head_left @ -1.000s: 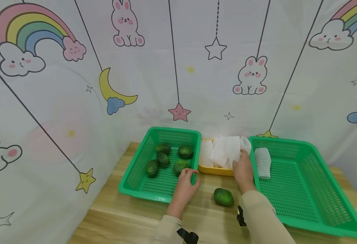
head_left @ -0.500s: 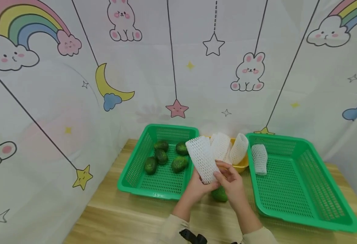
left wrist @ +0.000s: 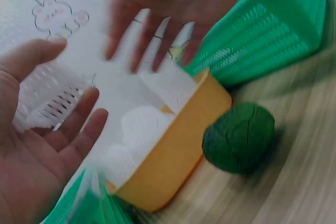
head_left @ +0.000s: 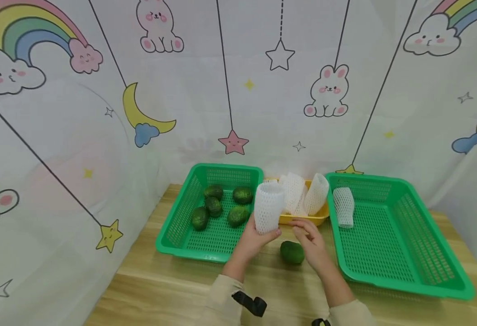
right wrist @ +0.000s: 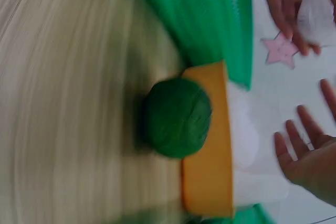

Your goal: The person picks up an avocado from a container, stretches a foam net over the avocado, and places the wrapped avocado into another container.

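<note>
A white foam net sleeve stands upright in my left hand, with the fingers behind it and the thumb at its lower front. Its round top end is open. My right hand is a little to the right, apart from the sleeve, holding nothing; its fingers look relaxed and spread in the right wrist view. On the table below, between the hands, lies a dark green avocado. The left wrist view shows the same avocado in front of the yellow basket.
At the left, a green basket holds several avocados. A yellow basket of foam sleeves stands behind the hands. The green basket at the right has one foam sleeve by its left wall. A patterned cloth hangs behind.
My right hand took a foam sleeve from the yellow basket and brought it to the left hand. The left hand now holds it upright and opened, and the right hand has let go and moved away.
</note>
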Tool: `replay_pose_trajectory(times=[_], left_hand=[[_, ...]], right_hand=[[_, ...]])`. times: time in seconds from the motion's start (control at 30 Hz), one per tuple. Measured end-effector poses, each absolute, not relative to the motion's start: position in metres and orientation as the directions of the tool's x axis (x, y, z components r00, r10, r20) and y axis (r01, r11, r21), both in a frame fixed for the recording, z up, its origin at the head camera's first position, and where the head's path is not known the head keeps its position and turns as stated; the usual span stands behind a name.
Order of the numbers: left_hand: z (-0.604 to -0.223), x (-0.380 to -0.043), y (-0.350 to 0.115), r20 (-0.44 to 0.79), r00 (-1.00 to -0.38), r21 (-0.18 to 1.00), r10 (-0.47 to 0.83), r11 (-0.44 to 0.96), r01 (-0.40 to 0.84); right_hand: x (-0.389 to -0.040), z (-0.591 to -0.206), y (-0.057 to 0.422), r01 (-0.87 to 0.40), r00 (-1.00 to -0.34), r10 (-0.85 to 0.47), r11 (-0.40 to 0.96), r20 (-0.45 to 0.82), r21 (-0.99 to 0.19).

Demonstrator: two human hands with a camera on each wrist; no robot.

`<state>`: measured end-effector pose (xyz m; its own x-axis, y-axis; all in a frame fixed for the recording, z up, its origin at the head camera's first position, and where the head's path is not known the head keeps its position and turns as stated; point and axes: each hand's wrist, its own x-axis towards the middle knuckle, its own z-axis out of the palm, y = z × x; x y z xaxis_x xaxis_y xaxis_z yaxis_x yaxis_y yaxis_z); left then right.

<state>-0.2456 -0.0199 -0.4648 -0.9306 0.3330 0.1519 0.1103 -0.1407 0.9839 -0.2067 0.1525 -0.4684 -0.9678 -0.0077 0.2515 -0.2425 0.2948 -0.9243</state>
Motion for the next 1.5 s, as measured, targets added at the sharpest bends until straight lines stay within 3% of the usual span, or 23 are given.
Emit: replay_pose_trajectory(times=[0.13, 0.23, 0.4, 0.67, 0.8, 0.93, 1.03, 1.17, 1.27, 1.5], left_hand=[[-0.459, -0.245, -0.032, 0.157, -0.944, 0.987, 0.291, -0.075, 0.141], [-0.453, -0.24, -0.035, 0.131, -0.948, 0.991, 0.29, -0.024, 0.13], [-0.451, -0.238, -0.035, 0.112, -0.951, 0.992, 0.289, 0.029, 0.125], [-0.451, -0.238, -0.037, 0.12, -0.942, 0.993, 0.312, -0.021, 0.12], [-0.451, -0.238, -0.037, 0.129, -0.938, 0.992, 0.321, -0.039, 0.123], [-0.451, -0.238, -0.037, 0.133, -0.936, 0.991, 0.325, -0.047, 0.125], [-0.464, -0.245, -0.035, 0.139, -0.939, 0.99, 0.314, -0.041, 0.133], [-0.479, -0.254, -0.033, 0.14, -0.942, 0.99, 0.305, -0.031, 0.137], [-0.479, -0.255, -0.034, 0.135, -0.94, 0.991, 0.314, -0.028, 0.133], [-0.478, -0.255, -0.034, 0.115, -0.933, 0.993, 0.341, -0.034, 0.11]], right_hand=[[-0.21, -0.492, 0.162, -0.062, -0.998, -0.051, 0.545, 0.041, -0.836], [-0.211, -0.512, 0.165, -0.006, -0.996, -0.072, 0.635, -0.051, -0.772], [-0.212, -0.531, 0.167, 0.014, -0.997, -0.042, 0.673, -0.057, -0.739], [-0.214, -0.534, 0.167, 0.024, -0.999, -0.003, 0.715, -0.037, -0.699], [-0.217, -0.527, 0.168, 0.05, -0.998, 0.011, 0.642, -0.055, -0.765], [-0.224, -0.484, 0.168, 0.077, -0.995, 0.09, 0.357, -0.048, -0.931], [-0.227, -0.43, 0.165, -0.016, -0.983, 0.178, 0.157, 0.044, -0.988], [-0.225, -0.381, 0.158, -0.334, -0.931, 0.132, 0.066, 0.34, -0.94], [-0.228, -0.372, 0.154, -0.504, -0.862, 0.009, 0.076, 0.506, -0.86], [-0.227, -0.371, 0.152, -0.515, -0.856, -0.107, 0.268, 0.507, -0.814]])
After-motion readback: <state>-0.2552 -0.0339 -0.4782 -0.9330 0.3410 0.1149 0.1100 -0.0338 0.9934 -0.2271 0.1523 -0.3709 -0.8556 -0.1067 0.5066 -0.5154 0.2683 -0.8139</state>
